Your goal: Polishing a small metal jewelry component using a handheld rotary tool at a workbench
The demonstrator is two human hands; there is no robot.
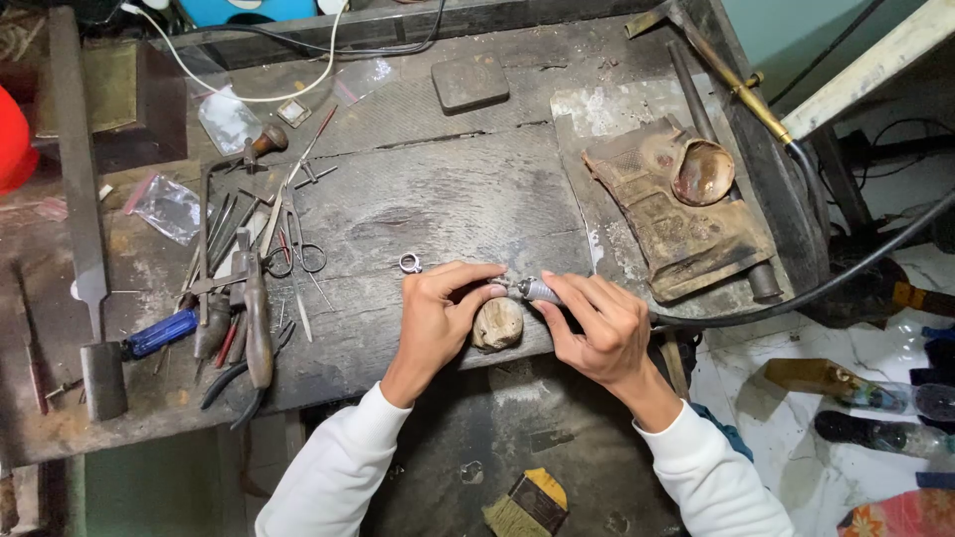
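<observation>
My right hand (597, 328) grips a metal rotary handpiece (540, 290) whose black flexible hose (796, 293) runs off to the right. My left hand (445, 313) pinches something tiny at the tool's tip; the piece itself is too small to make out. Both hands meet just above a worn wooden bench peg (496, 324) at the front edge of the dark wooden workbench (448, 199). A small silver ring (410, 263) lies on the bench just left of my left fingers.
A pile of pliers, scissors, tweezers and a blue-handled screwdriver (159, 333) lies at left beside a long flat file (75, 159). A scorched soldering pad with a small dish (701, 171) sits at right, a brass torch (731, 80) behind it. A brush (527, 502) lies below.
</observation>
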